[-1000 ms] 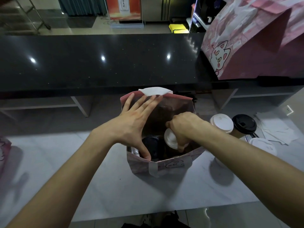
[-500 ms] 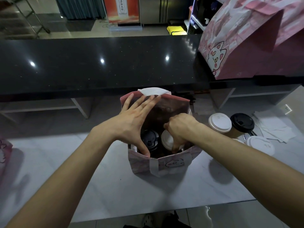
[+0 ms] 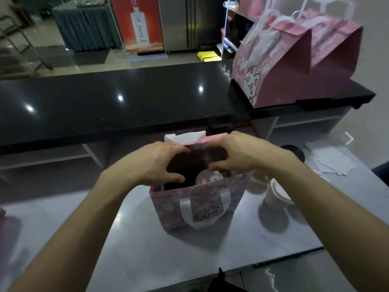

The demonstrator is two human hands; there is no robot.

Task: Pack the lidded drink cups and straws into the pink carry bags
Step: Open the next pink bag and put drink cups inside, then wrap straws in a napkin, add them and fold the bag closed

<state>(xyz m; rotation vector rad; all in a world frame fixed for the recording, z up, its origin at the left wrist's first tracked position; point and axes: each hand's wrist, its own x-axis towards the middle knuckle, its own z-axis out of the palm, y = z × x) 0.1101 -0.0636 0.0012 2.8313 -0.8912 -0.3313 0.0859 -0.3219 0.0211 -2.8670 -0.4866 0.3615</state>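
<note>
A pink carry bag (image 3: 197,205) with a white handle stands open on the grey table in front of me. A white-lidded cup (image 3: 208,177) shows inside it; the rest of the inside is dark. My left hand (image 3: 155,165) grips the bag's mouth on the left, fingers over the far rim and thumb near the front. My right hand (image 3: 237,154) grips the mouth on the right in the same way. Right of the bag stand a white-lidded cup (image 3: 277,192) and a black-lidded cup (image 3: 294,151), partly hidden by my right forearm.
Two closed pink bags (image 3: 273,81) stand on the black counter (image 3: 115,106) at the back right. White papers (image 3: 332,159) lie on the table at the right. The table's front edge (image 3: 273,264) runs just below the bag.
My right hand has let go of the white-lidded cup, come up out of the bag and taken hold of its rim. My left hand has curled onto the rim. The view tilted up.
</note>
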